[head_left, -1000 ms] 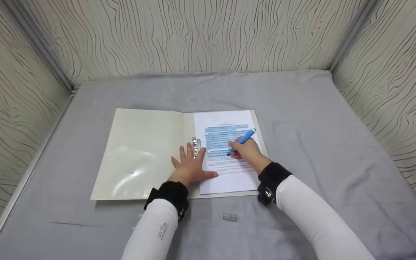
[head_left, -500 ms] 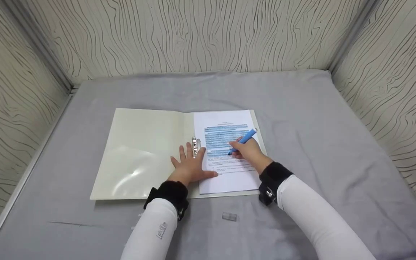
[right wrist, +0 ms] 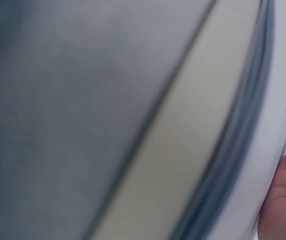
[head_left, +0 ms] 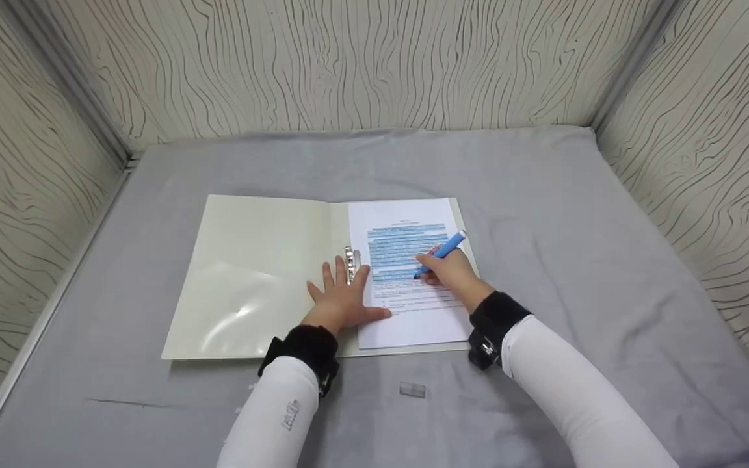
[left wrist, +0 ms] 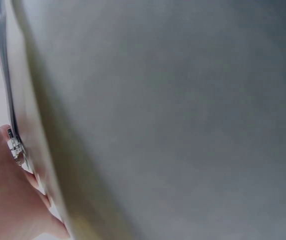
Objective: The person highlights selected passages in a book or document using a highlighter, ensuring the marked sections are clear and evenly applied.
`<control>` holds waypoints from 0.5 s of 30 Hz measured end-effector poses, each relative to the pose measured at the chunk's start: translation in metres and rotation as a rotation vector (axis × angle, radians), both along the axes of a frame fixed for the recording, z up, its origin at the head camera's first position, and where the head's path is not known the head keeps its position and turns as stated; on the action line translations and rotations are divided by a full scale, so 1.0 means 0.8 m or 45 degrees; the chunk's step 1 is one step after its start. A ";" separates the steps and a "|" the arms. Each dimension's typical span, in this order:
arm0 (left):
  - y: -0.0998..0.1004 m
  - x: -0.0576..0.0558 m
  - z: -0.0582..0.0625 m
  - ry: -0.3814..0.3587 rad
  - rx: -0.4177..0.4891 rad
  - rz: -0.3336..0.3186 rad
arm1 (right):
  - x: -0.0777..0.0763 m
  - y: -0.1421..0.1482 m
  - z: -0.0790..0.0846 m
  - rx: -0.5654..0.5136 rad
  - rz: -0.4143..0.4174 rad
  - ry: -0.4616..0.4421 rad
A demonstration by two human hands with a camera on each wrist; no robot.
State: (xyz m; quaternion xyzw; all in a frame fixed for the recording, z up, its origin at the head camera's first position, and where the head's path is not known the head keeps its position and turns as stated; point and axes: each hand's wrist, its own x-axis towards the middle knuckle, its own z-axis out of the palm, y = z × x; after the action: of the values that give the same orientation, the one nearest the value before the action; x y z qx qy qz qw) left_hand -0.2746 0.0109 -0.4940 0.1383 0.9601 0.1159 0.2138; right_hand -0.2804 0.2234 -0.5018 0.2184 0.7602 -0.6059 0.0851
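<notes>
A cream folder [head_left: 257, 260] lies spread out on the grey cloth, with printed paper [head_left: 407, 331] on its right half. Blue ink covers the upper lines of print. My right hand [head_left: 450, 270] grips a blue marker [head_left: 449, 245], its dark tip at the lower edge of the blue lines; the tip also shows in the right wrist view. Spread flat, my left hand [head_left: 342, 302] rests across the fold, its thumb on the paper's left edge and its fingers beside the metal clip [head_left: 350, 257]. In the left wrist view the clip [left wrist: 15, 147] shows beyond the palm.
A small grey block [head_left: 412, 390] lies on the cloth in front of the folder; its kind is unclear. Wood-patterned panels [head_left: 322, 65] stand at the back and both sides. Grey cloth [head_left: 556, 214] covers the table around the folder.
My right hand has slid slightly to the right with the marker, its tip moving along the bottom blue line. My left hand stays practically where it was.
</notes>
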 end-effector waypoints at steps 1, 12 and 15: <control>0.000 0.000 0.000 0.005 -0.006 -0.003 | 0.000 0.000 0.000 0.004 -0.002 -0.001; 0.000 -0.001 -0.001 0.006 -0.017 -0.002 | 0.001 0.005 -0.001 -0.004 -0.027 0.005; 0.000 -0.001 -0.002 0.005 -0.012 0.000 | 0.001 0.006 -0.001 -0.003 -0.027 0.003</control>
State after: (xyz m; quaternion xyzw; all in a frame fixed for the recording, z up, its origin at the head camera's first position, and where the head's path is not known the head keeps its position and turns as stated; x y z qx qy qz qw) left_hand -0.2753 0.0112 -0.4957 0.1377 0.9610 0.1110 0.2125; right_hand -0.2795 0.2285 -0.5026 0.2258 0.7571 -0.6081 0.0781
